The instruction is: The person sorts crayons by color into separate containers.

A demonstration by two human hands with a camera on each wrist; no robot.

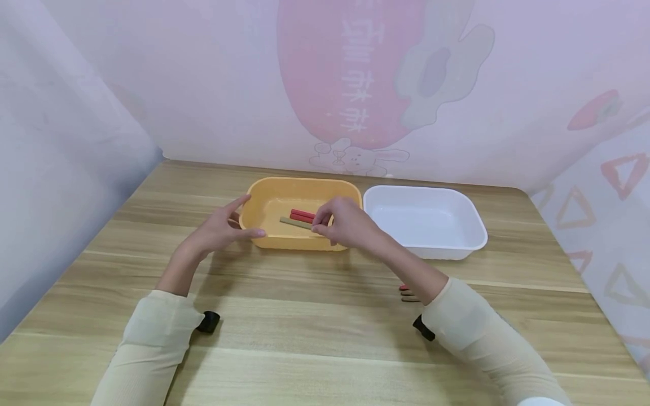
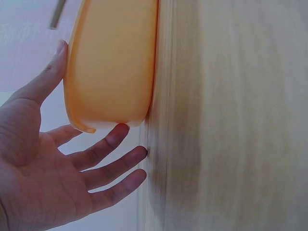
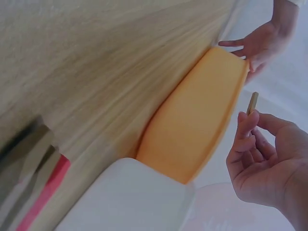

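Right hand (image 1: 341, 224) pinches a brown stick (image 1: 296, 223) over the yellow tub (image 1: 264, 237); left hand (image 1: 219, 230), fingers straight, touches the tub's near corner.

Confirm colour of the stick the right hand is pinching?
Olive-brown stick, pinched by the right hand over the orange tub; head view shows it best.

Hands: two, left hand (image 1: 219, 228) and right hand (image 1: 343, 221), both over the bench (image 1: 304, 338)
Tubs: two, one yellow tub (image 1: 264, 194) and one white tub (image 1: 472, 223), side by side
Sticks in the yellow tub: two red sticks (image 1: 302, 215), touching
Sticks in the right hand: one olive stick (image 1: 294, 223)
Sticks on the bench by the right forearm: at least two, one red end (image 1: 403, 287) and one brown end (image 1: 408, 299); rest hidden
Wrist straps: two, black
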